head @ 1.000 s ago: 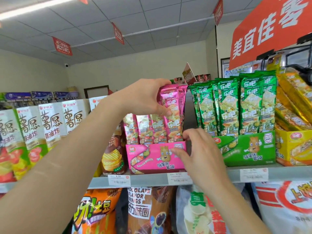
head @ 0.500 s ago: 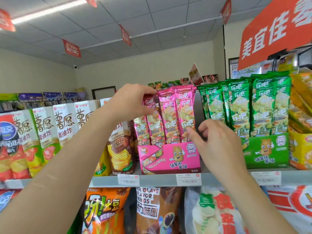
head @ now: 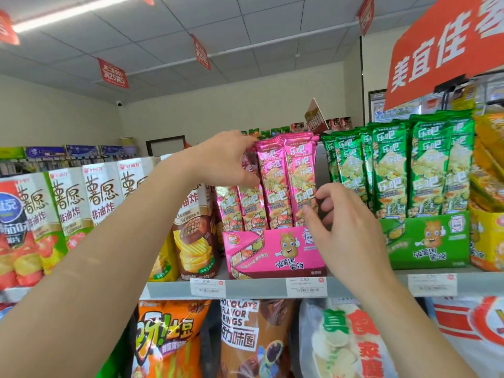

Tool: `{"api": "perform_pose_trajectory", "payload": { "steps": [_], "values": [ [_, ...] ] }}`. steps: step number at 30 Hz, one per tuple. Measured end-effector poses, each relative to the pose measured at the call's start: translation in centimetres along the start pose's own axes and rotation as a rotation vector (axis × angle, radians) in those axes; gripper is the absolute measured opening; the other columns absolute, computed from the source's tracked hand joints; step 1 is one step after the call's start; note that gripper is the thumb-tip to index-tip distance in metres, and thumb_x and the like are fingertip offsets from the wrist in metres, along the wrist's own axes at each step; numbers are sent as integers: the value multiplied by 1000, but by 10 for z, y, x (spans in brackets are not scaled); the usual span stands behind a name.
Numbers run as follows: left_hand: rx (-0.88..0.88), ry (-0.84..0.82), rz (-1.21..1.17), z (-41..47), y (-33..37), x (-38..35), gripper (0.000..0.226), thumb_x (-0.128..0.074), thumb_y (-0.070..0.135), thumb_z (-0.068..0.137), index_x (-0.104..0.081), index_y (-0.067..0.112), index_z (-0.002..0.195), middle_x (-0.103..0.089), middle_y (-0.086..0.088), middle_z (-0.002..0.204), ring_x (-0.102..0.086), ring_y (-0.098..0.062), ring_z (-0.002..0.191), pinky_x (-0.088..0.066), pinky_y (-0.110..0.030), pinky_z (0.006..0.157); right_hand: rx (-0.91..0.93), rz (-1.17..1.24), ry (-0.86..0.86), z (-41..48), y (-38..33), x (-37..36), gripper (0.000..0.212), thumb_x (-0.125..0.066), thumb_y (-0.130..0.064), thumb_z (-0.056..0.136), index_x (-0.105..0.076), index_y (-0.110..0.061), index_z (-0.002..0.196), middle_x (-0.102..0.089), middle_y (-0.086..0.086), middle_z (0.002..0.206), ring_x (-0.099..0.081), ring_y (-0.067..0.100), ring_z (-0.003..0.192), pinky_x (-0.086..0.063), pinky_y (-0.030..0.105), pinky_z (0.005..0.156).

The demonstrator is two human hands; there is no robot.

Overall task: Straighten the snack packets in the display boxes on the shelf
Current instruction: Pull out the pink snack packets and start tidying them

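On shelf (head: 259, 287) | pink display box (head: 272, 252) | tiled ceiling (head: 245, 31)

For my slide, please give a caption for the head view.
Left hand and right hand adjust tall pink foil snack packets in a pink cardboard display box.

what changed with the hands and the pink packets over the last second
The left hand slid from the tall pink foil packets' tops to their left edge. The right hand rose from the pink cardboard display box's front to pinch the rightmost packet's lower right side. The packets now stand more upright. The box and green foil packets stayed put.
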State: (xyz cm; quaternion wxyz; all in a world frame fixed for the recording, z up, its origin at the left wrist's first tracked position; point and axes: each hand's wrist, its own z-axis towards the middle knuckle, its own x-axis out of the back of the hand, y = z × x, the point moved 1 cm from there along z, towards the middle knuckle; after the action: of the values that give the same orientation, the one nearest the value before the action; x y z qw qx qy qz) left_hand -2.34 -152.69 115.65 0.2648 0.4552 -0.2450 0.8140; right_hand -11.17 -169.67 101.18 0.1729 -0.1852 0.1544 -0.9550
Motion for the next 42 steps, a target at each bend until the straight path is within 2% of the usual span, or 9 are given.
{"api": "perform_pose_trajectory", "payload": {
  "steps": [3,7,13,17,22,26,30,35,42],
  "values": [
    [-26,-5,2,7,5,8,43,-75,42,78,-62,9,102,-55,-7,97,-55,-25,91,-46,-39,81,5,28,6,-3,0,-3,29,-60,-34,91,-50,-20,114,-50,-1,102,-56,17,80,-53,41,64],
    [-56,56,-64,0,1,12,42,-81,43,73,-64,16,102,-68,-1,92,-62,-21,84,-49,-36,76,104,-29,113,-2,-6,0,43,-59,-31,90,-48,-18,129,-44,7,124,-47,23,111,-48,37,87],
    [-47,173,-135,-15,0,22,56,-86,52,54,-67,23,98,-60,18,80,-55,-2,74,-36,-9,61,195,-147,-11,27,-21,3,61,-49,-50,93,-29,-37,149,-20,11,156,-17,31,142,-21,45,115],
    [-69,294,-90,-27,2,19,61,-85,53,54,-71,19,102,-54,20,73,-52,1,67,-37,-8,60,243,-272,7,48,-31,9,65,-43,-61,89,-26,-42,149,-9,9,162,-7,31,147,-23,55,111],
    [-190,432,32,-43,4,8,60,-75,57,66,-68,16,109,-65,2,97,-54,-22,97,-37,-30,74,328,-303,-163,78,-32,13,49,-50,-52,92,-47,-34,138,-17,2,160,-7,26,147,-27,54,111],
    [-152,286,-225,-48,3,5,61,-74,64,59,-50,31,105,-63,10,84,-57,-8,76,-43,-26,66,343,-217,-185,84,-28,14,43,-57,-41,91,-56,-25,130,-29,3,153,-15,24,143,-32,51,110],
    [-139,298,-386,-38,-1,3,52,-90,35,59,-53,32,96,-63,12,82,-53,3,68,-39,-11,61,350,-188,-176,87,-30,13,41,-60,-37,91,-56,-24,129,-31,3,150,-17,21,141,-29,45,111],
    [-115,295,-593,-29,-17,1,45,-91,19,61,-57,36,85,-69,6,85,-59,-2,63,-47,-26,63,327,-147,-196,86,-29,12,46,-57,-39,93,-50,-20,134,-34,2,146,-20,21,139,-27,39,110],
    [-127,357,-669,-19,-12,32,41,-82,33,57,-57,31,89,-67,5,84,-67,-10,75,-58,-34,73,383,-161,-281,86,-28,13,52,-63,-39,90,-46,-22,137,-41,-1,141,-25,20,134,-28,35,107]
  ]
}}
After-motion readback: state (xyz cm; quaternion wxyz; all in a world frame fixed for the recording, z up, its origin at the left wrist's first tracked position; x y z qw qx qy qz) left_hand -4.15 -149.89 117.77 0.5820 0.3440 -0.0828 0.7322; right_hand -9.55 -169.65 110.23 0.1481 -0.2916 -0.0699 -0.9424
